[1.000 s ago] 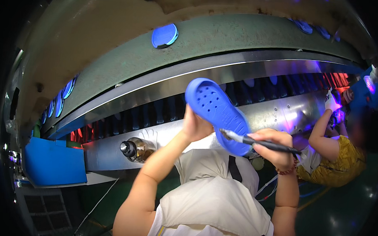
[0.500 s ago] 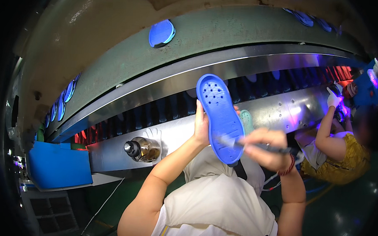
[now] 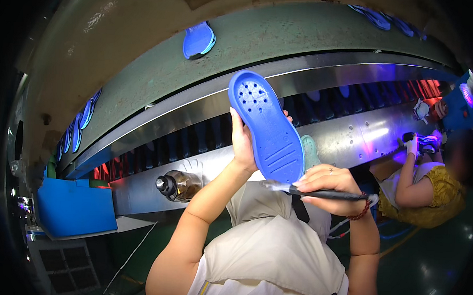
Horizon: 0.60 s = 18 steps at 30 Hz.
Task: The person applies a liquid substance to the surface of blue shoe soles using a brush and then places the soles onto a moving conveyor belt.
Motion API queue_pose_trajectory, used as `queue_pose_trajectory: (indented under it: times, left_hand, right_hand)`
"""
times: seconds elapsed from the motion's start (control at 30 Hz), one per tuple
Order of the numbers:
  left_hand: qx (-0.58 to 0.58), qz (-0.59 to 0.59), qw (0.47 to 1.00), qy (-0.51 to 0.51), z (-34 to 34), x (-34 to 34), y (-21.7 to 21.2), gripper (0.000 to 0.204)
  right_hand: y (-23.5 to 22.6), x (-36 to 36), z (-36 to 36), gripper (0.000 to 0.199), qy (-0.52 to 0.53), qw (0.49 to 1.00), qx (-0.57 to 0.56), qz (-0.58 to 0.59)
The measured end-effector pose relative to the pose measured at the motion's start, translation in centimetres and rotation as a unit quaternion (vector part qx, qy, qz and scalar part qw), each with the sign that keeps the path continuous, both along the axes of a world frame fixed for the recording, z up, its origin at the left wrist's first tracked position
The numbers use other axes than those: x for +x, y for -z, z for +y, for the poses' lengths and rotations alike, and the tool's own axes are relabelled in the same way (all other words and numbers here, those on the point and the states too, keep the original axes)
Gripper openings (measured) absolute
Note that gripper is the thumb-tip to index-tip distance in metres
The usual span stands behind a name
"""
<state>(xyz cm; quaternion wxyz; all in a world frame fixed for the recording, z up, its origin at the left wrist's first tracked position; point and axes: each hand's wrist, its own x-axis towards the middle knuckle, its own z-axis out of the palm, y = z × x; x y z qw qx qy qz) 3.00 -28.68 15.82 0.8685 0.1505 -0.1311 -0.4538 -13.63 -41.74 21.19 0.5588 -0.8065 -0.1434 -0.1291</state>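
Observation:
A blue shoe sole [image 3: 271, 133], with small holes near its far end and slanting grooves near its near end, is held up at a tilt in front of me. My left hand [image 3: 243, 146] grips it from its left edge, with some fingers behind it and fingertips showing past the right edge. In my right hand [image 3: 332, 188] is a brush [image 3: 327, 193] with a black handle and pale bristles, held like a pen. The bristles lie at the sole's near end; whether they touch it I cannot tell.
A pale green sole [image 3: 310, 150] lies on the metal ledge [image 3: 347, 139] just beyond my right hand. A brown bottle with a black cap [image 3: 177, 186] stands to the left. Beyond runs a green conveyor belt [image 3: 252, 37] carrying blue soles [image 3: 199, 39]. A co-worker [image 3: 419, 182] sits at right.
The sole has shifted up and left with my left hand. The brush has come down from the sole's grooved face to its near end. The co-worker's hands have moved lower.

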Motion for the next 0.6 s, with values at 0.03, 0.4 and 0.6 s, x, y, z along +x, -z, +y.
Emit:
queue_pose_trajectory:
  times: [0.03,0.4,0.6]
  left_hand:
    - [0.019,0.006,1.000,-0.004,0.0,0.2,-0.4,0.083]
    - [0.075,-0.019,0.997,0.004,-0.7,-2.3,-2.1,0.064]
    - [0.056,0.034,0.998,-0.015,-1.3,-1.4,-2.1,0.062]
  right_hand:
    - [0.6,0.1,-1.0,0.019,-0.027,0.999,0.032,-0.015]
    - [1.7,0.7,2.1,0.017,0.115,0.956,0.268,0.024]
    - [0.7,1.5,0.7,0.018,0.148,0.980,0.130,-0.007]
